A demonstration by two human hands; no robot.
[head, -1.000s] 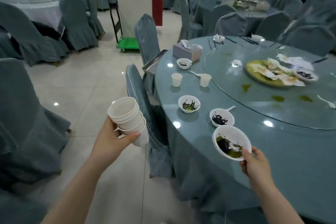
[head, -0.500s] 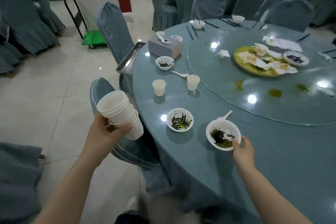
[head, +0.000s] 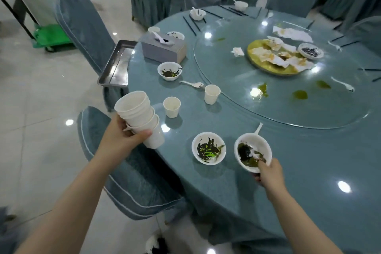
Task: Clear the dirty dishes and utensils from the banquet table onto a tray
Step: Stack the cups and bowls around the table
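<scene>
Bowl (head: pixel 253 151): lower right, your right hand (head: pixel 268 173) pinches its rim so leftovers stay in.
Cups (head: pixel 140 117): your left hand (head: pixel 121 138) grips the stack, saving trips.
Tray (head: pixel 115 64): upper left, waiting.

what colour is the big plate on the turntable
Yellow-green, the big plate under crumpled white napkins; seen in the head view.

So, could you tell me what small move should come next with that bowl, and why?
Probably lift the stacked bowl across and set it into the dirty bowl beside it. The right hand already pinches its near rim, the left hand is full with the cup stack, and nesting bowls means fewer trips to the tray.
</scene>
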